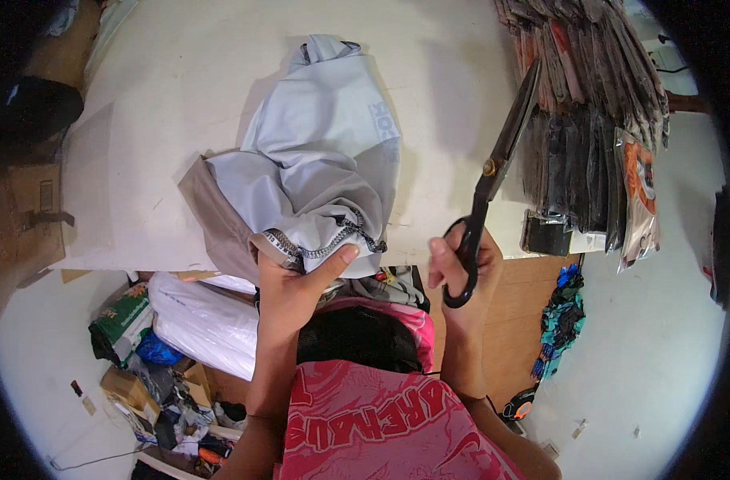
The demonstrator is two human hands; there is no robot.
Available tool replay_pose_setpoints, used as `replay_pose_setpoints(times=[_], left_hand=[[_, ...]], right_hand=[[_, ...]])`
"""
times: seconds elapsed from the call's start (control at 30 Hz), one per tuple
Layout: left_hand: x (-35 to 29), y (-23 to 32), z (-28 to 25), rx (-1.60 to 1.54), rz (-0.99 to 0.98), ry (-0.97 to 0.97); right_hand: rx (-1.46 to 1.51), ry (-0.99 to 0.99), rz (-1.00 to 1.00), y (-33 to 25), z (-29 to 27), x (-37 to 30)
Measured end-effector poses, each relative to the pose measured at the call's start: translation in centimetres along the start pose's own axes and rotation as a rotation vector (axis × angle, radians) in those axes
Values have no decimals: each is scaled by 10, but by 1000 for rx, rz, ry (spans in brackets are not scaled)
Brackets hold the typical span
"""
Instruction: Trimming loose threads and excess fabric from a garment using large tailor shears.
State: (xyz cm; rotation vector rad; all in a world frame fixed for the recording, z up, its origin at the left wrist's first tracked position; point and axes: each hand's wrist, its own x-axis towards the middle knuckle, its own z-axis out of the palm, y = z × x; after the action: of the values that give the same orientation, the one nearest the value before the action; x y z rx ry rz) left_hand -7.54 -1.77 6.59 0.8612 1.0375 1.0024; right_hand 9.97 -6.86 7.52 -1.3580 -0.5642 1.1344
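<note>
A light grey fabric garment (pixel 317 120), seemingly inside out with dark overlock stitching along its seams, lies bunched on the pale table near its front edge. My left hand (pixel 293 284) grips the garment's near end, thumb on top of the stitched seam and fingers hidden underneath. A taupe panel (pixel 217 208) of the same piece spreads to the left of that hand. In my right hand (pixel 469 264) is a pair of large scissors (pixel 493 172) with black handles, fingers through the loops. The blades look closed and point up and away, apart from the cloth.
Stacks of plastic-packed goods (pixel 589 80) line the table's right side, one orange-and-white packet (pixel 639 192) hanging over the edge. White plastic bundles (pixel 205 320), a green bag (pixel 123 324) and cardboard boxes (pixel 131 396) crowd the floor at left. Teal patterned cloth (pixel 563 320) lies at right. The table (pixel 173 72) is cream.
</note>
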Motion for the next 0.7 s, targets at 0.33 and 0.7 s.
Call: replay_pose_setpoints(times=[0.33, 0.7], left_hand=[[-3, -9, 6, 34, 21, -10], [-7, -13, 7, -59, 22, 44]], right_hand=[[-32, -85, -103, 3, 13, -2], [31, -127, -16, 7, 25, -2]])
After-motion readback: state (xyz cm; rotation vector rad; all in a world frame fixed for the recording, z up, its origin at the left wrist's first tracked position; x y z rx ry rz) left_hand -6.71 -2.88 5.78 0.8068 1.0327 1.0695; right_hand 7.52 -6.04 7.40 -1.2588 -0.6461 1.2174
